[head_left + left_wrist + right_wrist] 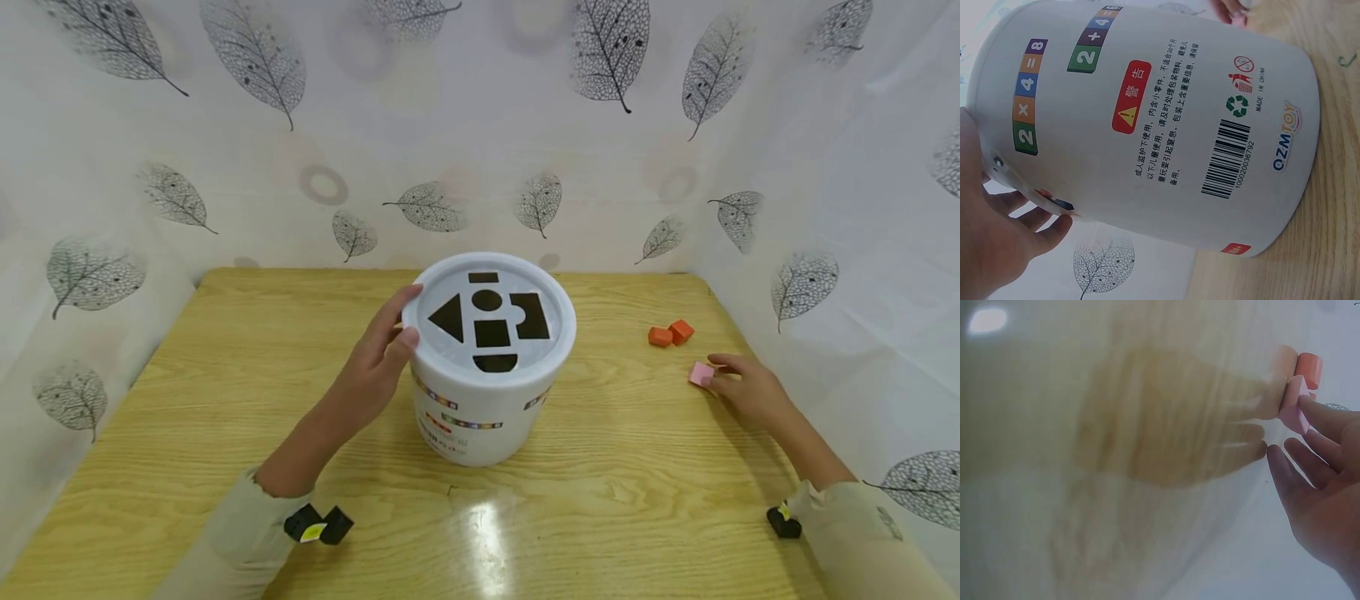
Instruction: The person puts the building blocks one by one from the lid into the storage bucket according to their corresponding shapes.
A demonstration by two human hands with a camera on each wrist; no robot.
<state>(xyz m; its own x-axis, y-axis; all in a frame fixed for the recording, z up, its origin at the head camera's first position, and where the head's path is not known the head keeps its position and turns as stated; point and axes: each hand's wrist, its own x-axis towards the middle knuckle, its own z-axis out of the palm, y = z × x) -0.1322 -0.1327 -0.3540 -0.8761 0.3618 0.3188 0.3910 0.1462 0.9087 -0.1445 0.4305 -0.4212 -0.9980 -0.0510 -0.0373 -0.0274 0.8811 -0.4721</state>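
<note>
A white toy bucket (pixel 480 429) stands upright mid-table. Its grey-white lid (pixel 454 361) has several shaped holes, including a triangle and a circle. My left hand (pixel 367 367) holds the bucket's left rim, thumb near me and fingers farther round; the left wrist view shows the fingers bent below the rim. Off to the right, my right hand (pixel 753 398) pinches a small pink block (pixel 701 374) at the table surface. In the right wrist view the thumb lies against the pink block (pixel 1295 407), with part of the fingers hidden behind it.
Two orange-red blocks (pixel 660 337) lie together just beyond the pink one. The wooden table (pixel 262 350) ends at a leaf-patterned curtain (pixel 465 133) along the back and sides. Dark wrist devices (pixel 318 525) sit on both sleeves.
</note>
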